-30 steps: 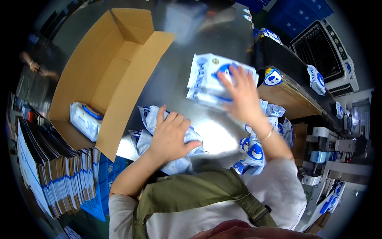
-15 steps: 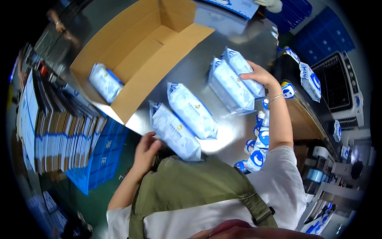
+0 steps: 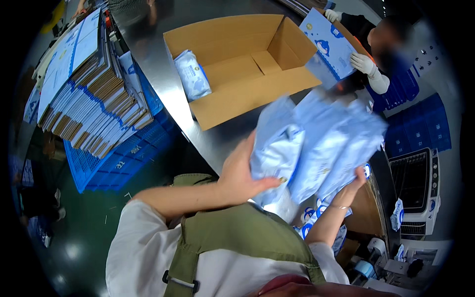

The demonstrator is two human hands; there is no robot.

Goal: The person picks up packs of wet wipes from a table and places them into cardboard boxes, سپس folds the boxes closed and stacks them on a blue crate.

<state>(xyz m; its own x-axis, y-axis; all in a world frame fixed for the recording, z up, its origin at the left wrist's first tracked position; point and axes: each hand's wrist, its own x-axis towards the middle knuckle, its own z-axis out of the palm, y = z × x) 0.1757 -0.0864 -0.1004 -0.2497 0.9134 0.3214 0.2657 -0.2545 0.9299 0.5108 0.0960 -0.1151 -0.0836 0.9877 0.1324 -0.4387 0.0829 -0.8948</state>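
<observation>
Pressed between my two hands is a row of several light-blue soft packs of wipes (image 3: 319,148), lifted above the steel table and blurred at the top. My left hand (image 3: 242,171) grips the left end, its thumb across the front of the nearest pack. On the right end, my right hand (image 3: 350,188) supports the packs from below and the side; part of its fingers is hidden. Just beyond them stands an open cardboard box (image 3: 255,96), with a single wipes pack (image 3: 192,74) upright against its left end.
Flat printed cartons (image 3: 94,109) are stacked on a blue crate (image 3: 118,153) to the left. Loose packs (image 3: 309,215) lie by my right forearm. At the far right, a person in white gloves (image 3: 363,63) holds a blue printed carton (image 3: 326,44). A white machine (image 3: 415,193) stands right.
The packs that lay in two groups on the table are now gathered and raised between both hands. My left hand has come up onto them. The view has turned, showing the gloved person more fully.
</observation>
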